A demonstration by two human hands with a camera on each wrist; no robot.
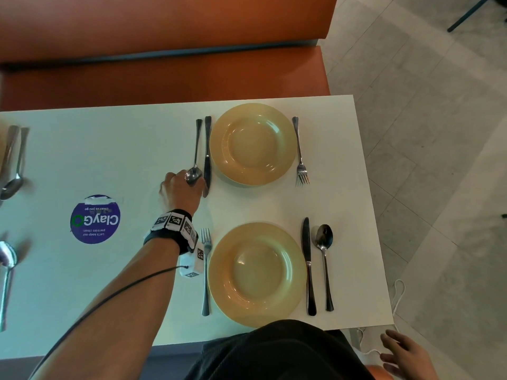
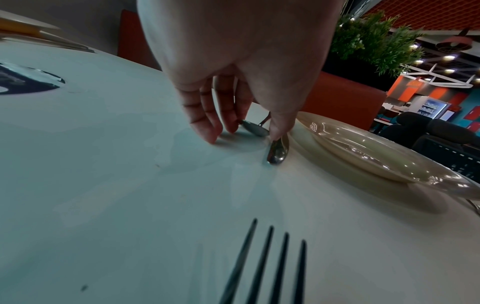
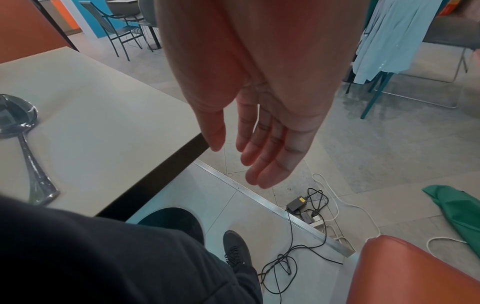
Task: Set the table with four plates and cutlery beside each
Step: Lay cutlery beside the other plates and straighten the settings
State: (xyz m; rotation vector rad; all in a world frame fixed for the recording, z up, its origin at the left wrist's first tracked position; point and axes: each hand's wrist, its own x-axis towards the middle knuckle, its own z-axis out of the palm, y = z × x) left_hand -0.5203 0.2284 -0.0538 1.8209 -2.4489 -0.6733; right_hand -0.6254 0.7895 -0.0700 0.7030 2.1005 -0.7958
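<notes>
My left hand (image 1: 183,189) is down on the table (image 1: 109,149), fingertips (image 2: 211,135) pinching the bowl of the far spoon (image 1: 195,149) just left of the far knife (image 1: 207,154) and far plate (image 1: 251,144). The spoon's long axis runs straight away from me, handle pointing to the bench, parallel to the knife (close beside it, whether touching I cannot tell). My right hand (image 3: 259,131) hangs relaxed and empty off the table's corner, well apart, so any nudging falls to the left
</notes>
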